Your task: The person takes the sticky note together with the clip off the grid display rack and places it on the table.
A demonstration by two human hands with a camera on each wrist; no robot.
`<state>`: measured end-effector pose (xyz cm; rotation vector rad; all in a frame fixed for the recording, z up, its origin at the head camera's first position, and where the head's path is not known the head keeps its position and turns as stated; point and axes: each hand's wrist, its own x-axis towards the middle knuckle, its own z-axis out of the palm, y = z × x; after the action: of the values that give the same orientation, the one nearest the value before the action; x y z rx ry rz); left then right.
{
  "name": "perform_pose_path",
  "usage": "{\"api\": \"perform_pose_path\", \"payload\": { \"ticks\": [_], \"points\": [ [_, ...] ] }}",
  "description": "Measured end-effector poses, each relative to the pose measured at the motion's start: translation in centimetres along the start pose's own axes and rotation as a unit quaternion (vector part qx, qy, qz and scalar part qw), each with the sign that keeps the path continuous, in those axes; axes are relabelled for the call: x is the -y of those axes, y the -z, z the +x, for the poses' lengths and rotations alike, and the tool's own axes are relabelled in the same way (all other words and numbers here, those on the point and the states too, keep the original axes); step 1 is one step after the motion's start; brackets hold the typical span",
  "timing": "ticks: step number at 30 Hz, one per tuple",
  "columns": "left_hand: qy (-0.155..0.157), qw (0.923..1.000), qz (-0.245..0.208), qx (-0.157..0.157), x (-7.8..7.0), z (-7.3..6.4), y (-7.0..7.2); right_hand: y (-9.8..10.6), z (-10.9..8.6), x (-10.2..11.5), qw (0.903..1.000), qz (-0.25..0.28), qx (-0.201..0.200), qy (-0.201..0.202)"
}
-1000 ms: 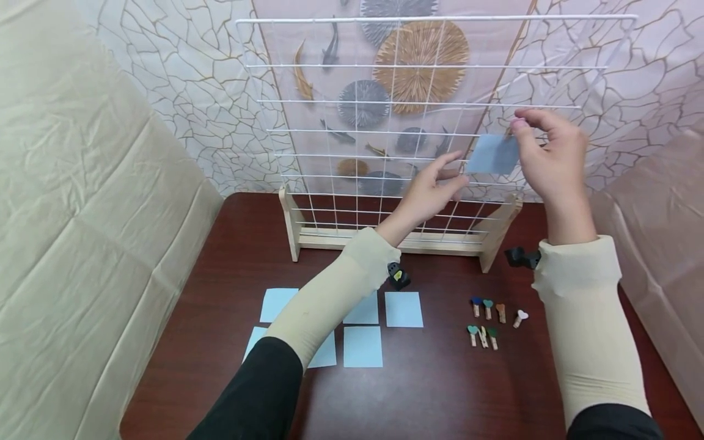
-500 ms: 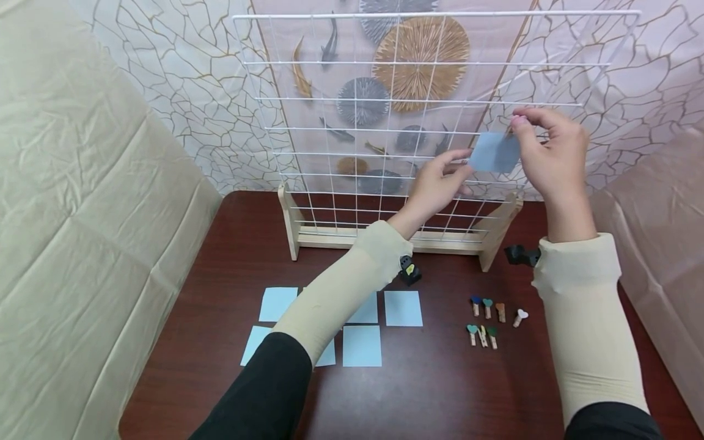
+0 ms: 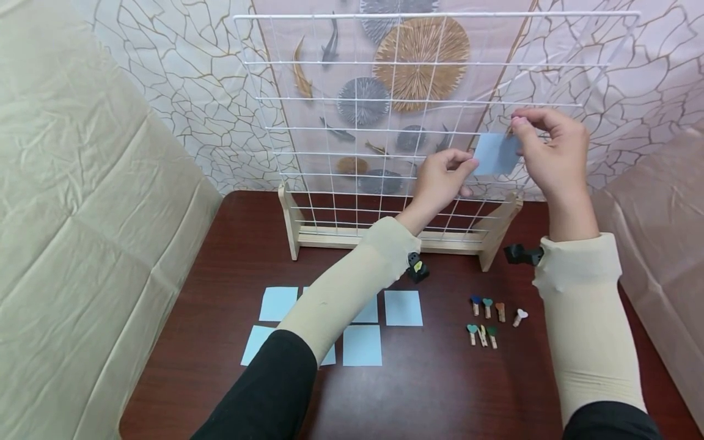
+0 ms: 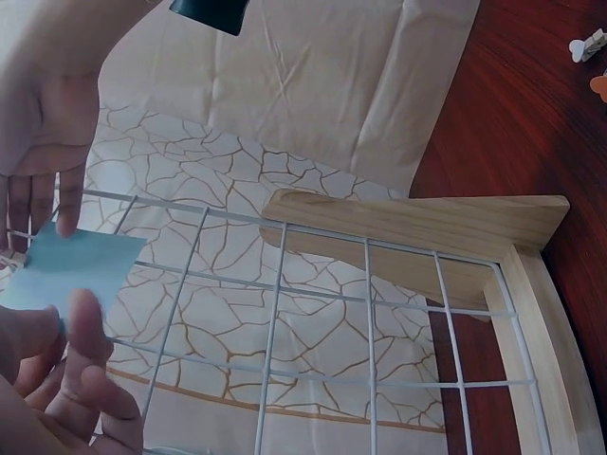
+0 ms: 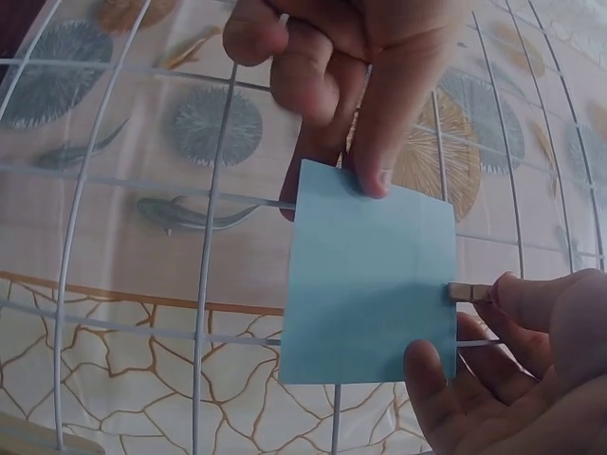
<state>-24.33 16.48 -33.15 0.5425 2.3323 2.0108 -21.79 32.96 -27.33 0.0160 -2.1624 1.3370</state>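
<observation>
A light blue paper square [image 5: 360, 275] is held up against the white wire grid rack [image 3: 352, 15], toward its right side. My left hand [image 3: 442, 174] pinches the square's left edge, thumb in front and a finger behind. My right hand [image 3: 555, 150] pinches a small wooden clothespin [image 5: 465, 292] at the square's upper edge. The clothespin's nose overlaps that edge, and its head is mostly hidden by my thumb and finger. In the right wrist view a fingertip of my right hand also lies on the paper's corner.
Several blue paper squares [image 3: 404, 308] lie in two rows on the dark table [image 3: 429, 397], partly under my left arm. Several clothespins with coloured heads [image 3: 487, 308] lie at the right. The rack stands on a wooden base [image 3: 451, 244]. Cloth hangs on both sides.
My left hand has moved right and up to the paper's left edge, and its fingers have come together on it. The right hand with the clothespin stays nearly still.
</observation>
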Motion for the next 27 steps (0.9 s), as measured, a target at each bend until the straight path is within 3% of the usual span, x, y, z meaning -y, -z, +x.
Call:
{"api": "perform_pose_path", "payload": {
  "ticks": [12, 20, 27],
  "points": [
    [0.008, 0.9996, 0.023, -0.014, -0.5, -0.2, 0.1, -0.1, 0.0, 0.1, 0.9986, 0.036, -0.033, 0.021],
    [0.005, 0.9999, 0.011, -0.002, -0.1, -0.4, 0.2, -0.1, -0.5, -0.1, 0.9970, 0.029, -0.066, 0.028],
    [0.003, 0.9999, 0.000, 0.011, 0.1, -0.8, 0.7, 0.3, -1.0, -0.2, 0.9953, 0.066, -0.068, 0.020]
  ]
}}
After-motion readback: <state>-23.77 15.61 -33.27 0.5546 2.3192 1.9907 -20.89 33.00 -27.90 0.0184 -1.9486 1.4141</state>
